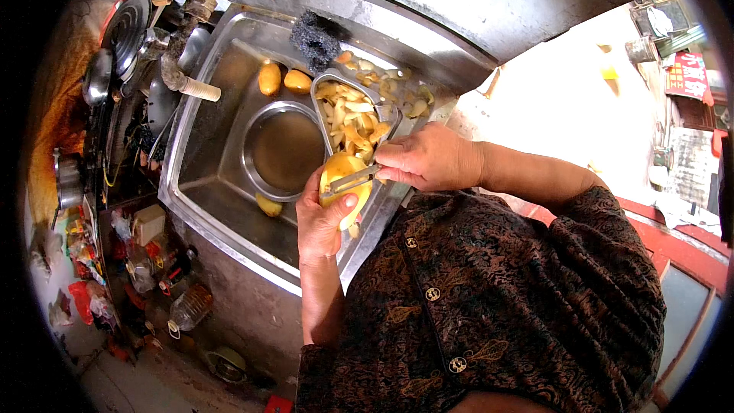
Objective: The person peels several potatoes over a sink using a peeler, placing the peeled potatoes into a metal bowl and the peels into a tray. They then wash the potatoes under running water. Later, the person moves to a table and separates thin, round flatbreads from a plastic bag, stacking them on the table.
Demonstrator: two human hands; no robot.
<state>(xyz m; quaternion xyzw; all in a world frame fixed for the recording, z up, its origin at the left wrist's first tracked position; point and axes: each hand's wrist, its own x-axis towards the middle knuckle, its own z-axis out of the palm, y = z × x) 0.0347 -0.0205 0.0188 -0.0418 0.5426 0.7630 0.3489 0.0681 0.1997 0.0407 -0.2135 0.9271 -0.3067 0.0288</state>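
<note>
My left hand (322, 221) grips a yellow, partly peeled potato (342, 173) over the near right side of the sink. With my right hand (427, 158) I hold a metal peeler (354, 178), its blade lying across the potato's upper face. Just beyond my hands, a triangular strainer basket (316, 92) in the sink corner is heaped with potato peels (350, 117). Two unpeeled potatoes, one a rounder potato (297, 82) and one an upright potato (269, 79), rest on the sink floor. Another potato (268, 205) sits beside a metal basin of cloudy water (289, 152).
A steel sink (195, 195) surrounds these things, with a pipe spout (199, 89) above its left side. A dark scouring pad (314, 40) rests on the back rim near scattered peels (421, 106). Pans (127, 34) hang at left; plastic bottles (192, 307) stand below.
</note>
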